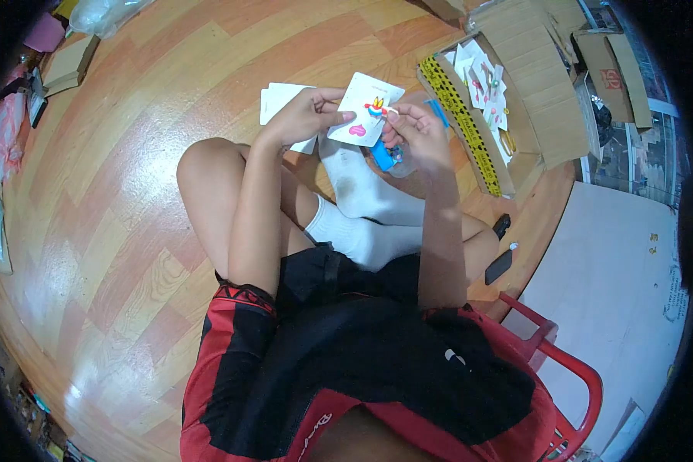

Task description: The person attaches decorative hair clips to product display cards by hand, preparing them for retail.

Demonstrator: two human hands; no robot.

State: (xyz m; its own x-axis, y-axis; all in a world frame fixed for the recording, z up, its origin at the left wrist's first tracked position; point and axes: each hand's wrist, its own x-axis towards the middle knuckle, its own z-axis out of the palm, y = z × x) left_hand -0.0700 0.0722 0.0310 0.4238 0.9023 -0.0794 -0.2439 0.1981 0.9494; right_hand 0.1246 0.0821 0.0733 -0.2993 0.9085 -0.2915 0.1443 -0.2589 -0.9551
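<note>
My left hand is closed on the left edge of a white card, thumb on its front. A pink heart-shaped piece sits low on that card. Above it is a small yellow, red and blue figure-shaped piece. The fingers of my right hand pinch at the right end of this piece, over the card's edge. More white cards lie on the floor behind my left hand. Below my right hand is a blue object, partly hidden beside my white sock.
An open cardboard box with yellow-and-black tape stands at the right, holding several cards with small pieces. A dark phone-like object lies near my knee. A red plastic stool is at the lower right. Plastic bags lie at the far left.
</note>
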